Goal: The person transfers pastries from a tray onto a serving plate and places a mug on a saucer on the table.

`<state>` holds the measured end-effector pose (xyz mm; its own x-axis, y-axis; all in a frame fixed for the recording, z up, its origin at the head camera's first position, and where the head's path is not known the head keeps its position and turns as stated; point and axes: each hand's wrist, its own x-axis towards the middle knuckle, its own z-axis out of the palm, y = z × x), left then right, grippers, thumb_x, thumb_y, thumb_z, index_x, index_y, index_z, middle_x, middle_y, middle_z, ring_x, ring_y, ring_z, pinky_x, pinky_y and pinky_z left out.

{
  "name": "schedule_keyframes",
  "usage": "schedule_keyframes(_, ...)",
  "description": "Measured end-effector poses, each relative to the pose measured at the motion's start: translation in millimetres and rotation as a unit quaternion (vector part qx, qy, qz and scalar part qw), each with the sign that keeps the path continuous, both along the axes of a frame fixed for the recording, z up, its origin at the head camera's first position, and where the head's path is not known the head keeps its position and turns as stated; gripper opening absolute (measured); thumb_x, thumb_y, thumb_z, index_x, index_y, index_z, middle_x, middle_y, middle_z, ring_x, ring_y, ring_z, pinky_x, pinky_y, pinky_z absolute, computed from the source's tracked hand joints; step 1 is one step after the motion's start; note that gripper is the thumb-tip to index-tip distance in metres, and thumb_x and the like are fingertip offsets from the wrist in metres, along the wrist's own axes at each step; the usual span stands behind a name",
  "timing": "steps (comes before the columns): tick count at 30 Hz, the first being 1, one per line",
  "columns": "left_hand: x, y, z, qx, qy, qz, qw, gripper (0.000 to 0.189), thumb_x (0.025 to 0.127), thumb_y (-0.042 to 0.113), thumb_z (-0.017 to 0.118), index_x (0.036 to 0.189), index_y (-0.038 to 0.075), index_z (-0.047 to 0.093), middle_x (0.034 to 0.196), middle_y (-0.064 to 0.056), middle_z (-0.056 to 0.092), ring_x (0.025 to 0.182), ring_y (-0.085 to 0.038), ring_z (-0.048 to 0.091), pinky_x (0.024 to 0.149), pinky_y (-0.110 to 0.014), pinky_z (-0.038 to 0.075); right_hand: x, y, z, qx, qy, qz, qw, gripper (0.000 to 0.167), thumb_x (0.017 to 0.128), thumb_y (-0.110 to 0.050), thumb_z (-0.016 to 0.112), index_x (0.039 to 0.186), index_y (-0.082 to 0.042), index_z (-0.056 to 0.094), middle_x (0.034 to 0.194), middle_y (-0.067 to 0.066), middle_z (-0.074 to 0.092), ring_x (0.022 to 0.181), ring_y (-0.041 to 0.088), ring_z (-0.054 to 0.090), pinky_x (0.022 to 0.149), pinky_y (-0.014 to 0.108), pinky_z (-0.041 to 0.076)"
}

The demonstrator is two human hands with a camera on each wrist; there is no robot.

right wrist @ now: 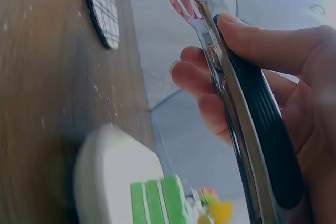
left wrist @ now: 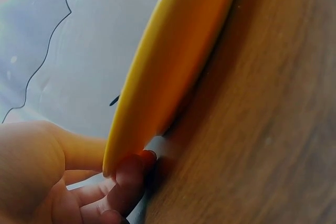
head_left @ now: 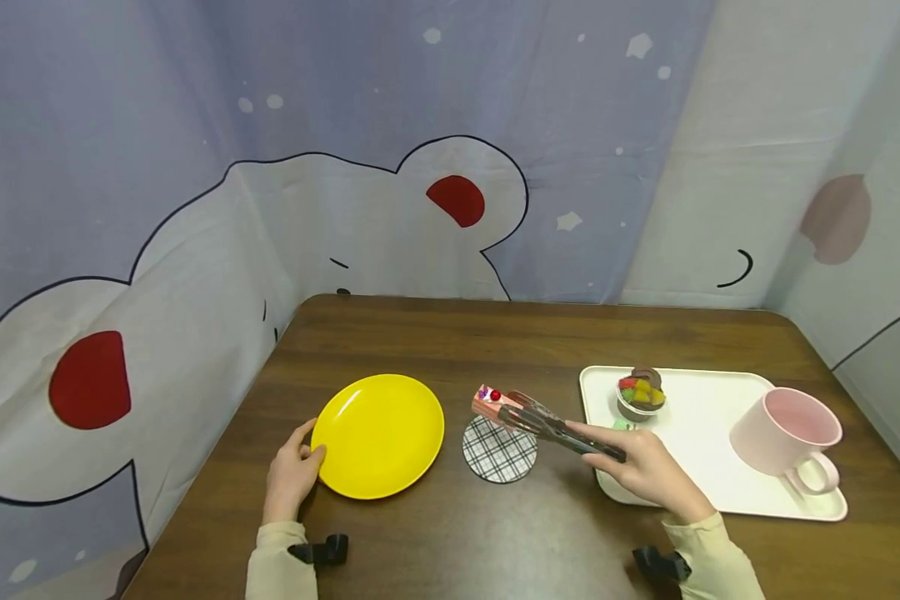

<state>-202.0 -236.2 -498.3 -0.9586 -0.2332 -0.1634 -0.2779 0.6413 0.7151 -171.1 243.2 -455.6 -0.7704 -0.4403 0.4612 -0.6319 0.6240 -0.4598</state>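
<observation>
My left hand [head_left: 292, 475] grips the rim of a round yellow plate [head_left: 378, 435] on the left of the table. In the left wrist view the thumb lies over the rim and the fingers curl under it. My right hand [head_left: 648, 467] holds metal tongs [right wrist: 236, 98] with dark handle grips. Pinched in the tips of the tongs is a pink slice of cake [head_left: 487, 402] with a red berry on top. The slice hangs over the far edge of a round plaid coaster [head_left: 499, 451], between plate and tray.
A white tray [head_left: 693, 467] lies at the right. On it are a cup of fruit dessert [head_left: 640, 394], a pink mug [head_left: 783, 433] and a green layered cake slice [right wrist: 157, 200], mostly hidden by my right hand in the head view. Curtains [head_left: 390, 233] hang behind the wooden table.
</observation>
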Motion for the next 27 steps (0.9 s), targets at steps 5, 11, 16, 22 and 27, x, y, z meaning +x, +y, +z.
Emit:
schedule_keyframes(5,0.6,-2.5,2.0,-0.003,-0.002,0.007,1.0,0.054,0.097,0.018,0.052,0.148,0.007,0.037,0.076,-0.006,0.052,0.062,-0.017,0.043,0.061,-0.03,0.033,-9.0,-21,-3.0,0.001,-0.012,0.025,0.9996,0.046,0.08,-0.012,0.076,0.124,-0.015,0.067,0.078,-0.009,0.067,0.053,-0.009,0.025,0.051,0.009,0.031)
schedule_keyframes(11,1.6,-5.5,4.0,-0.012,-0.003,0.007,0.9999,0.054,0.097,0.018,0.051,0.147,0.007,0.037,0.081,-0.01,0.056,0.064,-0.018,0.045,0.063,-0.03,0.033,-23.8,-54,-6.2,0.008,-0.012,0.073,0.9972,0.043,0.08,-0.013,0.076,0.122,-0.015,0.069,0.099,0.001,0.075,0.059,-0.007,0.039,0.061,0.014,0.042)
schedule_keyframes(16,0.9,-3.7,3.3,-0.011,-0.008,0.007,0.9999,0.054,0.097,0.019,0.052,0.147,0.008,0.037,0.081,-0.009,0.055,0.065,-0.019,0.046,0.064,-0.03,0.033,-31.0,-76,-9.8,0.026,-0.009,0.106,0.994,0.044,0.08,-0.014,0.076,0.124,-0.016,0.068,0.088,0.0,0.075,0.054,-0.008,0.023,0.056,0.011,0.034)
schedule_keyframes(22,-1.1,1.1,2.3,-0.004,-0.005,0.007,1.0,0.053,0.097,0.019,0.052,0.147,0.008,0.038,0.075,-0.006,0.049,0.063,-0.018,0.043,0.063,-0.03,0.032,-34.4,-92,-12.7,0.036,-0.012,0.122,0.9919,0.044,0.08,-0.014,0.076,0.124,-0.015,0.068,0.071,-0.004,0.067,0.052,-0.008,0.016,0.051,0.009,0.023)
schedule_keyframes(27,0.2,2.1,2.5,-0.006,-0.003,0.015,0.9999,0.052,0.097,0.018,0.052,0.146,0.008,0.039,0.077,-0.007,0.05,0.066,-0.019,0.044,0.064,-0.031,0.032,-35.6,-103,-13.1,0.043,-0.028,0.133,0.9898,0.044,0.083,-0.018,0.074,0.126,-0.016,0.066,0.097,0.0,0.075,0.053,-0.009,0.029,0.057,0.012,0.036)
